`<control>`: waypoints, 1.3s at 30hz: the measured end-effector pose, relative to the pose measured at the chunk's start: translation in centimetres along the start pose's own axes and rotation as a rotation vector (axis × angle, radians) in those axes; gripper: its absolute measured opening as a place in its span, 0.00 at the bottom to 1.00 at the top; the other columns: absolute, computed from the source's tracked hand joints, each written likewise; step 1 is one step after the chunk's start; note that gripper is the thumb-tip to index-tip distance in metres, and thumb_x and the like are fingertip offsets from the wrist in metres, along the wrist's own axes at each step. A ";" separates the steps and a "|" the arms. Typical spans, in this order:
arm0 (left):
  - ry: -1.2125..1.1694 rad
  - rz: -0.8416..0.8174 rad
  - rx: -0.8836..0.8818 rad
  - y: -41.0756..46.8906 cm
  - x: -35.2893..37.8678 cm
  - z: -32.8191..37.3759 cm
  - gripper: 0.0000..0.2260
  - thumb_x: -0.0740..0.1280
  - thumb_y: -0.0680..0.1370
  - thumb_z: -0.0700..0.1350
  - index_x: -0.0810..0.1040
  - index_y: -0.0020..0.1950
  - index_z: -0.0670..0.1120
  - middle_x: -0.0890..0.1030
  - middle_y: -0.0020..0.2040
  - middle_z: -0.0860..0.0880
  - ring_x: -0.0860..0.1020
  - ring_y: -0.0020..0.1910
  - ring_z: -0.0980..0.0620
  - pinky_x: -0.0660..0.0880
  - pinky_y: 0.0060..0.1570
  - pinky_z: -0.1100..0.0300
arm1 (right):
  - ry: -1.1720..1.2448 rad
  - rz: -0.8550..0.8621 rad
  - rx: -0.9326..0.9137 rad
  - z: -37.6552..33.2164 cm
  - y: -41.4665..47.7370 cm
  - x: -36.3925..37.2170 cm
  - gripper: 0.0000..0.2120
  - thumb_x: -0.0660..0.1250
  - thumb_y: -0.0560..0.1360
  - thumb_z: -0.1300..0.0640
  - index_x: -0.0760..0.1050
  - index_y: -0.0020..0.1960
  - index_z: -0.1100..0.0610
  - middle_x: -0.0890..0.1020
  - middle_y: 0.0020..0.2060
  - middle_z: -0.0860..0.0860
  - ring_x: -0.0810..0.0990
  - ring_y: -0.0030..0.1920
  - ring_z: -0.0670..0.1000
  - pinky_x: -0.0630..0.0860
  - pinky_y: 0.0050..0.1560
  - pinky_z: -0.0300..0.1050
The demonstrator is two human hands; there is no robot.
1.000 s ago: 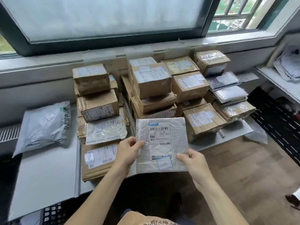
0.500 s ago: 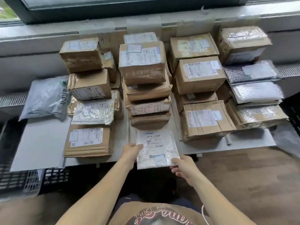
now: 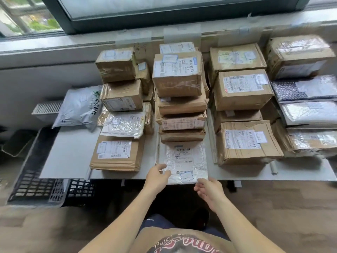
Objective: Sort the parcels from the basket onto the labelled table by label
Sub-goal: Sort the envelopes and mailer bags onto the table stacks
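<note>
Since half a second ago the white padded envelope (image 3: 184,161) is lowered fully onto the table (image 3: 69,152), where it is now laid flat, label up, at the front edge, its near side slightly overhanging. It is placed just in front of the central stack of cardboard boxes (image 3: 179,99), between a flat brown parcel (image 3: 116,154) on the left and a large box (image 3: 246,143) on the right. Its near left corner is touched by the thumb and fingers of the left hand (image 3: 158,177); whether that corner is pinched cannot be told. The right hand (image 3: 209,191) is held loose and uncurled just off the near right corner, with nothing gripped. A black basket (image 3: 36,187) is seen below the table's left end.
</note>
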State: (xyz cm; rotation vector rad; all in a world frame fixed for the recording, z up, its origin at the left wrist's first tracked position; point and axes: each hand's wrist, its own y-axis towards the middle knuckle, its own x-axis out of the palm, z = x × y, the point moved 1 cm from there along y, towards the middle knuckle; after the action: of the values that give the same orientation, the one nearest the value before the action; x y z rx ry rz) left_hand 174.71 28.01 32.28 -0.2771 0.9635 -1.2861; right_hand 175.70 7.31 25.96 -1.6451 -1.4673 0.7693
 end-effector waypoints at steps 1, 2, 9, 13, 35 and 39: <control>-0.012 -0.013 0.007 0.1 -0.3 0.0 0.19 0.67 0.82 0.44 0.74 0.73 0.46 0.76 0.71 0.48 0.74 0.70 0.51 0.71 0.69 0.55 | 0.026 0.024 -0.017 0.2 -0.3 0.2 0.07 0.68 0.80 0.65 0.76 0.58 0.63 0.83 0.46 0.61 0.84 0.40 0.55 0.78 0.36 0.43; -0.024 -0.026 0.016 0.3 -0.6 0.1 0.18 0.67 0.82 0.44 0.75 0.73 0.47 0.76 0.70 0.49 0.74 0.69 0.51 0.71 0.67 0.56 | 0.045 0.051 -0.035 0.4 -0.6 0.4 0.06 0.67 0.80 0.65 0.76 0.57 0.63 0.83 0.48 0.63 0.85 0.41 0.56 0.79 0.38 0.44; -0.052 -0.100 0.160 1.1 -4.4 0.3 0.15 0.66 0.83 0.45 0.77 0.70 0.46 0.79 0.62 0.52 0.77 0.59 0.53 0.71 0.58 0.60 | 0.178 0.311 -0.090 2.6 -2.5 2.5 0.28 0.67 0.80 0.66 0.61 0.76 0.61 0.82 0.51 0.64 0.86 0.44 0.60 0.80 0.37 0.47; -0.113 -0.139 0.186 1.4 -7.3 -1.3 0.13 0.67 0.83 0.45 0.79 0.68 0.46 0.79 0.61 0.52 0.78 0.61 0.51 0.75 0.68 0.50 | 0.130 0.410 -0.137 4.2 -4.4 4.8 0.27 0.67 0.80 0.65 0.62 0.75 0.60 0.82 0.54 0.63 0.85 0.43 0.57 0.78 0.38 0.45; -0.438 0.337 0.146 -8.8 -24.1 -16.6 0.05 0.66 0.81 0.39 0.81 0.52 0.47 0.84 0.50 0.46 0.83 0.44 0.54 0.79 0.51 0.56 | -0.306 -0.091 -0.796 8.4 -19.2 31.0 0.09 0.66 0.79 0.62 0.74 0.51 0.49 0.81 0.45 0.49 0.84 0.46 0.55 0.82 0.52 0.52; -0.495 0.400 0.126 -10.4 -26.9 -20.6 0.06 0.66 0.81 0.38 0.81 0.53 0.46 0.84 0.50 0.47 0.83 0.44 0.53 0.79 0.50 0.55 | -0.370 -0.206 -0.795 12.2 -21.3 35.7 0.09 0.65 0.79 0.63 0.74 0.53 0.49 0.82 0.46 0.52 0.84 0.45 0.54 0.79 0.47 0.45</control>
State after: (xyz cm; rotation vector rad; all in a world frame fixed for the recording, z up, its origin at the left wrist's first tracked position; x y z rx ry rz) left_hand 153.38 55.49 38.88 -0.2713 0.4797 -0.8473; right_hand 159.75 44.95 40.17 -1.9180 -2.3763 0.3926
